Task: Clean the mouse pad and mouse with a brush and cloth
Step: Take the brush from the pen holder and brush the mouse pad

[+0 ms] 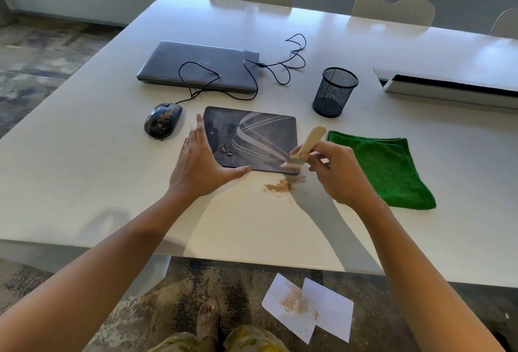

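A dark mouse pad [260, 133] with a swirl print lies on the white table [98, 183]. My left hand [200, 164] rests flat with straight fingers on the pad's left edge and near corner. My right hand [336, 172] grips a wooden-handled brush [307, 145], whose bristles touch the pad's near right corner. A small heap of brown dust [277, 187] lies on the table just in front of that corner. The black wired mouse [163, 123], speckled with brown dust, sits left of the pad. A folded green cloth [389, 168] lies to the right.
A closed grey laptop [201, 64] with the mouse cable looped over it lies behind the pad. A black mesh pen cup [335, 92] stands at the back right. White paper sheets [308, 307] with dust lie on the floor below. Chairs line the far side.
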